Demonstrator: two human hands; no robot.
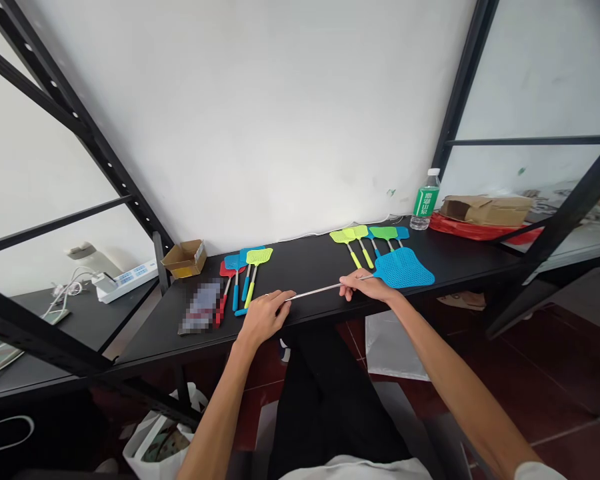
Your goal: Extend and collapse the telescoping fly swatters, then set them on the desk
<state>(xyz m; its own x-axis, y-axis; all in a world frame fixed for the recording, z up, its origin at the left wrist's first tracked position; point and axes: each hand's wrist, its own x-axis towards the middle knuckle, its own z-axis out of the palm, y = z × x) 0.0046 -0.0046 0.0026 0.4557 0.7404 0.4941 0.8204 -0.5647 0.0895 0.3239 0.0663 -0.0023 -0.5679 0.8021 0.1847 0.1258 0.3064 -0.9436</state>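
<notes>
Over the black tabletop (pixel 305 263), left grip (pixel 265 317) and right grip (pixel 369 285) are closed around 1 blue flyswatter (pixel 404 268).

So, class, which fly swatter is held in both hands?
The blue swatter whose rod runs between the left hand and right hand; the other swatters lie unheld on the black table.

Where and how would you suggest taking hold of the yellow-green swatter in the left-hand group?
Probably by the yellow-green swatter's handle, coming from the near edge of the black table: that handle is thicker than the shaft and points towards the person, while the flat head partly covers a blue swatter.
</notes>
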